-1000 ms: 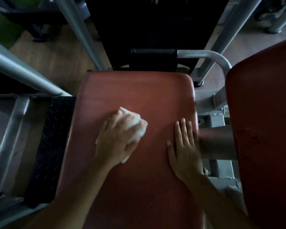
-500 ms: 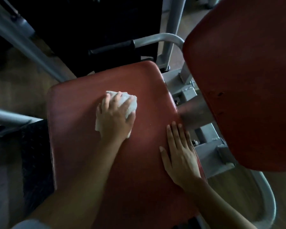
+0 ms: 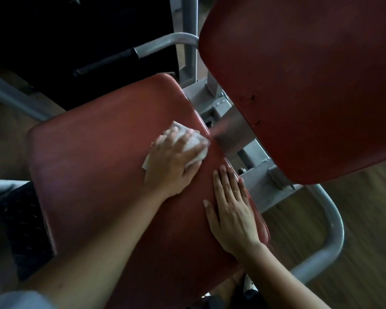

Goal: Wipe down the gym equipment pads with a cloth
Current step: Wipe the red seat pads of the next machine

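Now left hand (image 3: pixel 172 161), gripping cloth (image 3: pixel 193 141), has swept to right edge of seat pad (image 3: pixel 94 157); right hand (image 3: pixel 232 217) flat, released; back pad (image 3: pixel 299 85) likely pending.

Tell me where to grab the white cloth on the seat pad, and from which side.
Grip the cloth by its bunched middle from above, palm down, as the left hand does: it lies crumpled on the seat pad, so only its top is free; its loose corner would likely unfold.
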